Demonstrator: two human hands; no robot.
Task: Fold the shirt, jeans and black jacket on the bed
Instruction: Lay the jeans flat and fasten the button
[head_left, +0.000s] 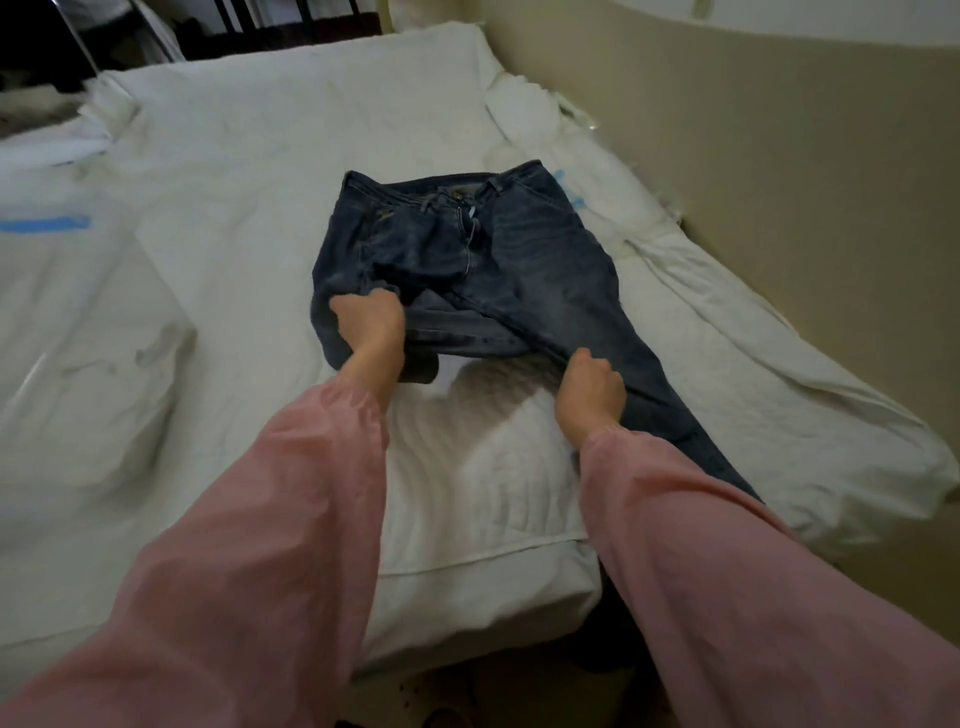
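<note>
Dark blue jeans (498, 260) lie front side up on the white bed (260, 171), waistband toward the far end. One leg is bunched up near the crotch, and my left hand (370, 325) is closed on that bunched denim. The other leg runs down toward the near right, and my right hand (589, 389) grips it at about knee height. Both arms wear pink sleeves. No shirt or black jacket can be made out for certain.
A beige wall (779, 182) runs along the bed's right side. Rumpled white bedding (535, 109) is heaped at the far right corner. Blue tape marks (47, 224) sit on the sheet at the left. Dark furniture (280, 21) stands beyond the bed's far end.
</note>
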